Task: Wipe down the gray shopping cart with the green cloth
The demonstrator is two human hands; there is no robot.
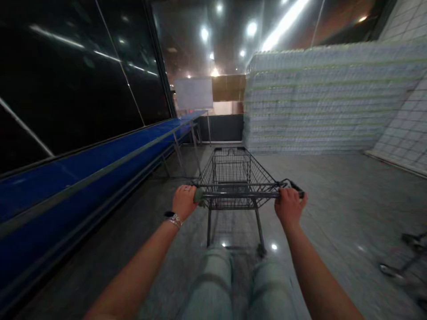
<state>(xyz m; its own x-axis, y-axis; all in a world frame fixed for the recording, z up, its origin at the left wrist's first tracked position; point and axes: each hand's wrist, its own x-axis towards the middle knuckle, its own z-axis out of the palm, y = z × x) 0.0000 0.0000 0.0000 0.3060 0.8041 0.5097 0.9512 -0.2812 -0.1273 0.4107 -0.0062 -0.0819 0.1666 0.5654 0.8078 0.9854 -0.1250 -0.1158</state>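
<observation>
A dark metal shopping cart stands straight in front of me, its wire basket facing away; I see nothing in it. My left hand is wrapped round the left end of the cart's handlebar, with a watch and bracelet on the wrist. Beside its thumb a small greenish thing sits on the bar; its kind is unclear. At the right end of the same bar, my right hand is closed, near a black fitting at the corner.
Along the left runs a long blue-topped counter on metal legs, below dark windows. Tall stacks of shrink-wrapped bottle packs stand at the back right, beside a white grid panel. Wheels of another cart show at the lower right.
</observation>
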